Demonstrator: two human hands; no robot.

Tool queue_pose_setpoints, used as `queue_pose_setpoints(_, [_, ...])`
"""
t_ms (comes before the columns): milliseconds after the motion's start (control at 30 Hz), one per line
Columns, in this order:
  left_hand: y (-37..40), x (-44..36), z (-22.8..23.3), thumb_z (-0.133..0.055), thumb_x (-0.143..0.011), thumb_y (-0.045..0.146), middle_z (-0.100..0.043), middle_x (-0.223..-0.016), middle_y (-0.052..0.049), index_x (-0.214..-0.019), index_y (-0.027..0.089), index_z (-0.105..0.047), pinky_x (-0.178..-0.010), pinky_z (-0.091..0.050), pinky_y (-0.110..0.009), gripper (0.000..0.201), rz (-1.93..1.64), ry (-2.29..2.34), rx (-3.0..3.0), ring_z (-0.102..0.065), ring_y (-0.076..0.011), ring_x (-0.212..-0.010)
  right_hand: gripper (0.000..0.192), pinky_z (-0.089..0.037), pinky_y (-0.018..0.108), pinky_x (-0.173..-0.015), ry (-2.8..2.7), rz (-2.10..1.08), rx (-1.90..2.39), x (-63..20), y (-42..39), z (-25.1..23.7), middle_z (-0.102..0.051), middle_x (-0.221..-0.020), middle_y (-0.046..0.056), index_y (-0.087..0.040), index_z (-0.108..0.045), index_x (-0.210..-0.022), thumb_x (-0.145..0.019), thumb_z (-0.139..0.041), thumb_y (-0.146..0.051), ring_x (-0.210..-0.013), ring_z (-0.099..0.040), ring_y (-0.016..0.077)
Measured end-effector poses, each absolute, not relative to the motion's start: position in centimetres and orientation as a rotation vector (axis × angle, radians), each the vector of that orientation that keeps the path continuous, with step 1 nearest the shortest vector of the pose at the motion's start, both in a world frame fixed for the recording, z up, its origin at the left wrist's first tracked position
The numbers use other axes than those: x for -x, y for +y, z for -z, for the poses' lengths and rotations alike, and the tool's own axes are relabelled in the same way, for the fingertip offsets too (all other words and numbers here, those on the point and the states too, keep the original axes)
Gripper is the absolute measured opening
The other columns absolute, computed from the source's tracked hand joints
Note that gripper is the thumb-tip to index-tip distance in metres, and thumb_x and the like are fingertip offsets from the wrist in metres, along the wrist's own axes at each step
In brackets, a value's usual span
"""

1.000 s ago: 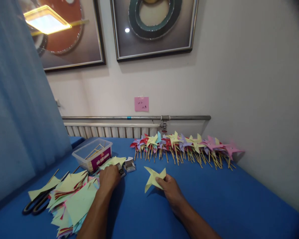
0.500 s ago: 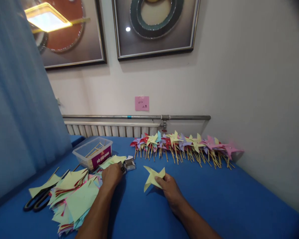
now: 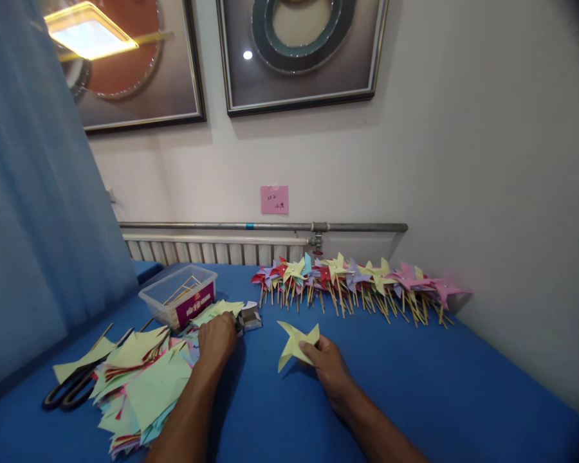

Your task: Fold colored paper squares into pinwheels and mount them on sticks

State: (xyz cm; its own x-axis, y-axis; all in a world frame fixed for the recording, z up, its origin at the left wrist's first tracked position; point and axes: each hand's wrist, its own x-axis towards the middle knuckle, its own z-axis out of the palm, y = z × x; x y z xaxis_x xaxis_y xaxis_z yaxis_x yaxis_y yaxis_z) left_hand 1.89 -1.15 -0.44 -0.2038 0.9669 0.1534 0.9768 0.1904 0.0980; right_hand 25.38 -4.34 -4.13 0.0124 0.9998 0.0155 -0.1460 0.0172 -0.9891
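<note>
Right hand (image 3: 329, 368) is pinching a yellow pinwheel (image 3: 296, 342) by its edge, holding it just above the blue table (image 3: 415, 386). Left hand (image 3: 216, 339) is palm down by a small box (image 3: 249, 317), fingers curled over something there, can't tell if they're actually gripping. Paper pile (image 3: 139, 379) and scissors (image 3: 70, 392) sit to the left, finished pinwheels (image 3: 357, 280) line the wall.

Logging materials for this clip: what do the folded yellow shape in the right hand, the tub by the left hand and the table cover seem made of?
Yellow pinwheel shape, held by the right hand: thin matte paper with sharp creased points. Tub, beyond the left hand: clear, slightly glossy plastic, apparently; sticks show through its wall. Table cover: probably matte blue cloth; no sheen.
</note>
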Motion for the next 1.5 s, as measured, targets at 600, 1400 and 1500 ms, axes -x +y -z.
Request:
queue_pose_setpoints(600, [-1.6,-3.4,-0.2,-0.045,-0.096,0.028,-0.074,-0.102,-0.012,-0.1,0.02,-0.068,-0.073,-0.039,-0.031,0.025,0.559,-2.314,2.065,-0.068,-0.0263,-0.096,0.035,-0.046,0.027,-0.061,-1.07,-1.252,1.11,-25.5,-3.8,4.6,-0.073,-0.075,0.004,-0.015,-0.073,-0.088,-0.067,-0.075,-0.042,-0.065,-0.062,0.0184])
queue_pose_setpoints(1400, [-2.0,-7.6,2.8,-0.05,-0.077,0.007,-0.07,-0.081,-0.006,-0.075,0.019,-0.066,-0.072,-0.039,-0.026,0.02,1.145,-2.056,2.651,-0.064,-0.0188,-0.081,0.033,-0.051,0.029,-0.064,-0.985,-1.208,1.123,-26.0,-3.0,5.0,-0.074,-0.076,0.004,-0.015,-0.072,-0.087,-0.065,-0.076,-0.04,-0.068,-0.066,0.0204])
queue_pose_setpoints(1500, [-1.7,-8.1,2.8,-0.056,-0.077,0.016,-0.065,-0.069,-0.002,-0.076,0.018,-0.067,-0.065,-0.04,-0.024,0.011,1.757,-2.159,2.671,-0.059,-0.0155,-0.068,0.033,-0.052,0.029,-0.064,-0.936,-1.23,1.101,-25.9,-2.8,5.1,-0.073,-0.075,0.004,-0.015,-0.071,-0.086,-0.064,-0.077,-0.039,-0.065,-0.065,0.0189])
